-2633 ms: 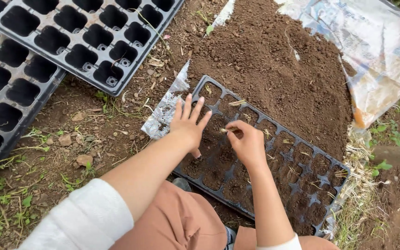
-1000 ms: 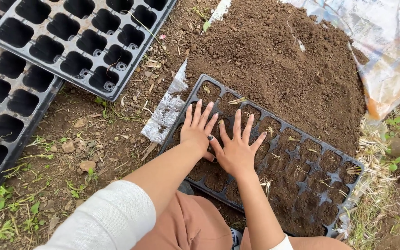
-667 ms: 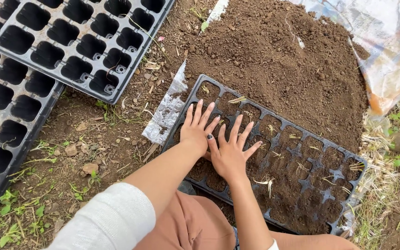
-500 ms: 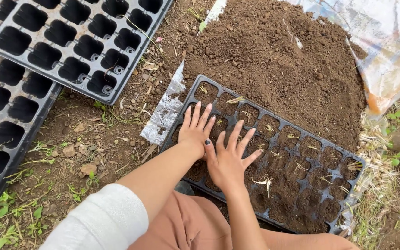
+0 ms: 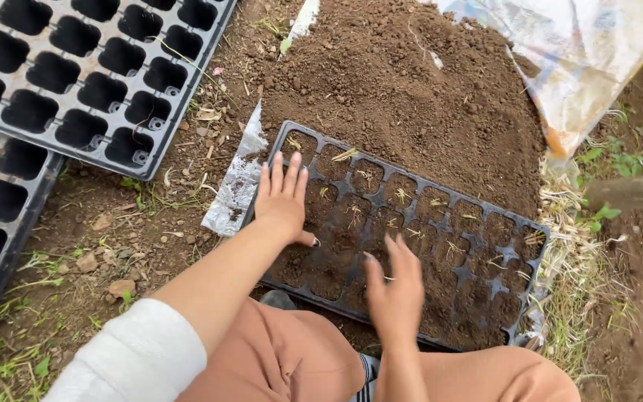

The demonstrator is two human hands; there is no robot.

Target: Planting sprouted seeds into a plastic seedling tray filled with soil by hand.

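Two bare hands are down on the soil-filled seedling tray (image 5: 440, 246), and neither grip has anything in it. Left hand (image 5: 283, 199) lies flat, fingers straight and close together, palm pressing the cells at the tray's left end, thumb tucked out to the side. Right hand (image 5: 396, 286) is open too, fingers loosely spread, resting on the soil along the near edge of the tray; it's a touch blurred, so how hard it presses, I cannot tell. That black tray sits on the ground right in front of the person's knees, its far edge butting against the heap of loose brown soil (image 5: 403, 89). Bits of straw poke out of several cells. One clear plastic sack (image 5: 582, 52), crumpled, with an orange patch at its lower corner, lies at the upper right, the soil spilling from it. One torn silvery scrap of plastic (image 5: 236, 190) lies just left of the tray. Over on the left, two empty black cell trays (image 5: 76, 82), one overlapping the other, well apart from the hands.
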